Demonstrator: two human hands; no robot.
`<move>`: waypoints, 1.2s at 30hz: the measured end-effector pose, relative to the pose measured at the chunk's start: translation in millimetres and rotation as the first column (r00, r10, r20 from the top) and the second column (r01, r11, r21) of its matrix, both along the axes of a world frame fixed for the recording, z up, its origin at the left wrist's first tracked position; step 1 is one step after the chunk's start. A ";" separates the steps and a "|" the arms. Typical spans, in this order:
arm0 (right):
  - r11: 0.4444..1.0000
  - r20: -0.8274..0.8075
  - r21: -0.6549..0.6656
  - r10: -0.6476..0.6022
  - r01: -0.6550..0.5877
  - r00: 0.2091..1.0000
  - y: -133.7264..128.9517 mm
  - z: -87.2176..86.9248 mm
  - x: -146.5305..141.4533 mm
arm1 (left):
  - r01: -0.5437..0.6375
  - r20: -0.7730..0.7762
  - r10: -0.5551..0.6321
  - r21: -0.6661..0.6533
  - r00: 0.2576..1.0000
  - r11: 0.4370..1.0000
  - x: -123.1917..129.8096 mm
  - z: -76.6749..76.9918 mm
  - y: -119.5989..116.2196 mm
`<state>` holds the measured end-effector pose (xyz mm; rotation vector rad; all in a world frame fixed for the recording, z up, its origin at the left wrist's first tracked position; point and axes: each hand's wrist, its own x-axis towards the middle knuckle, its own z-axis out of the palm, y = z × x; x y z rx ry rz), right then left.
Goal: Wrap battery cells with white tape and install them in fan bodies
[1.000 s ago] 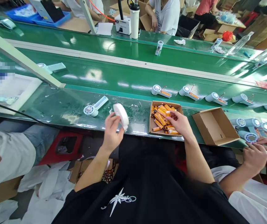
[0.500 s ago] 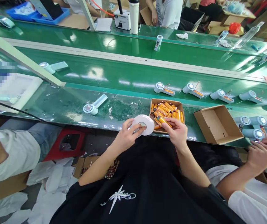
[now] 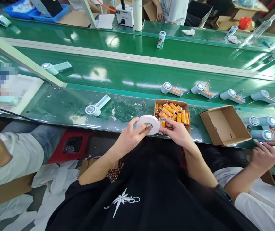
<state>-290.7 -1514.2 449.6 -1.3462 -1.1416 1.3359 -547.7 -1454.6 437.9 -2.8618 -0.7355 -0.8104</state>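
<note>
Just ahead of the body, over the near edge of the bench [image 3: 67, 102], the two hands come together, one item in each. The left hand [image 3: 131, 134] grips a white roll [image 3: 155, 123], probably tape, with fingers reaching into its centre hole. The right hand [image 3: 177, 131], nearly closed, pinches an orange battery [image 3: 162, 122] between thumb and fingers. That battery sits right beside the roll's rim, on the right-hand side; whether the two touch is too fine to tell.

The step in hand seems to be lining up roll and battery. As a judgement, the next move calls for a firm hold on the roll and small, careful finger work from the right hand.

Both forearms slant forward and inward, elbows apart, wrists close together, backs of the hands towards the camera. The battery stands roughly upright, one end tipped into view.

Directly beyond the right hand is a cardboard box [image 3: 182, 104] of loose batteries [image 3: 168, 110], its near side partly hidden by the fingers. Farther right of that hand stands a second box [image 3: 226, 125], tilted. Out to the left of the left hand lies a small fan [image 3: 93, 110].
</note>
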 end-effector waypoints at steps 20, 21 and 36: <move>0.851 -0.485 0.211 -0.336 0.480 0.808 -0.8 -2.9 58.3 | -0.428 0.054 0.507 -0.466 0.860 0.774 -106.6 -55.2 84.7; 0.850 -0.493 0.211 -0.333 0.482 0.804 -4.9 -7.9 58.7 | -0.566 0.027 0.623 -0.389 0.782 0.727 -116.6 -51.6 95.0; 0.888 -0.299 0.222 -0.332 0.403 0.895 38.1 18.4 86.8 | -0.322 -0.442 0.201 -0.219 0.874 0.921 42.3 -31.1 251.1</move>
